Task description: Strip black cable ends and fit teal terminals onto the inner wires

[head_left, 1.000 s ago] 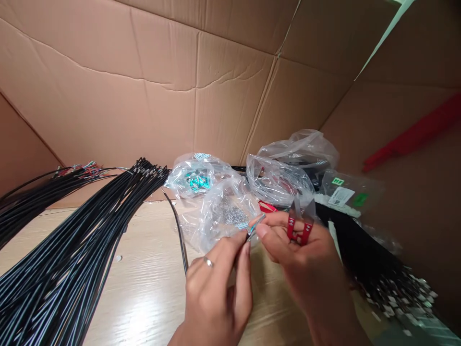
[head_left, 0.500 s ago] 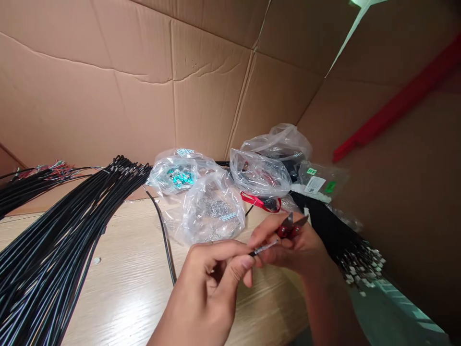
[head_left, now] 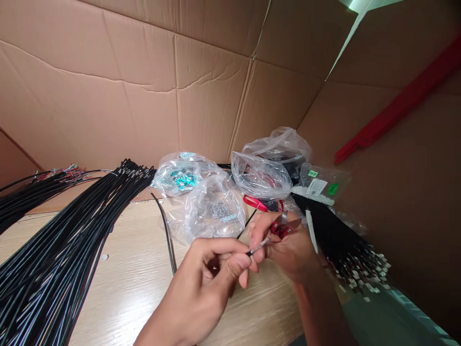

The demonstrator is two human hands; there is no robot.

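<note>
Shifted slightly leftward since the earlier frame: left hand (head_left: 196,298); cardboard sheeting (head_left: 144,105) walls the scene behind the table (head_left: 126,269); left black cable bundle (head_left: 46,274) and right black cable bundle (head_left: 334,235) flank clear plastic bags (head_left: 216,209); right hand (head_left: 284,252) curls narrowly around red thread snips (head_left: 279,229), its fingers meeting the left hand's on a metal terminal (head_left: 261,245) at the end of a thin black wire (head_left: 248,223); step in hand looks like terminal work; next seemingly calls for a steady pinch, bags crowding behind.

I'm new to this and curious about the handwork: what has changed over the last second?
The red-handled snips have tipped from blades-up to blades sideways in the right hand, and the left hand has turned, hiding its ring. The left hand still pinches the wire; the plastic bags stayed put.
</note>
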